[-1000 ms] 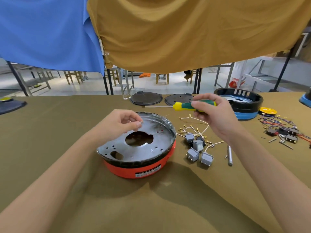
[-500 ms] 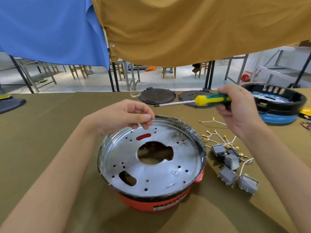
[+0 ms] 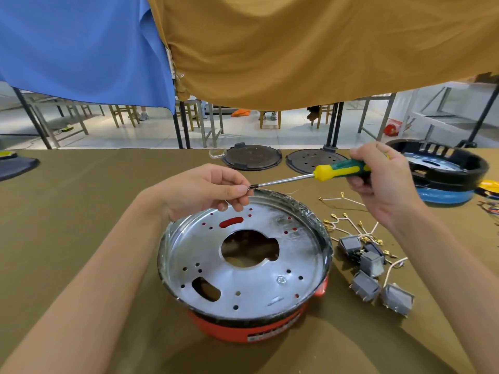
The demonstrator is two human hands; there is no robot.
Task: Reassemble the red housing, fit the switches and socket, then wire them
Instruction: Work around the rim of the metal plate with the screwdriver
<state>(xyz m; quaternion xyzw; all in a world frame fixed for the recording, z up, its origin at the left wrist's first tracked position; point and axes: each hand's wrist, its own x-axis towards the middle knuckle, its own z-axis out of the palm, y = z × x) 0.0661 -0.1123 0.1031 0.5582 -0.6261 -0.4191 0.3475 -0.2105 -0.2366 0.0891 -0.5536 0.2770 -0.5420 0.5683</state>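
The red housing (image 3: 237, 330) sits on the brown cloth in front of me, capped by a round silver metal plate (image 3: 259, 282) with a large centre hole and many small holes. My left hand (image 3: 199, 193) hovers over the plate's far rim and pinches a small screw at its fingertips. My right hand (image 3: 378, 184) grips a screwdriver (image 3: 340, 170) with a yellow and green handle; its tip touches the screw. Several grey switches (image 3: 370, 271) with white wires and brass terminals (image 3: 348, 225) lie to the right of the housing.
Two dark round covers (image 3: 252, 157) (image 3: 313, 160) lie at the table's far edge. A black and blue housing (image 3: 442, 171) stands at the far right, with coloured wires (image 3: 488, 206) beside it. Blue and tan cloths hang overhead.
The view has closed in on the housing. My right hand has swung the screwdriver tip leftward until it meets the screw pinched by my left hand.
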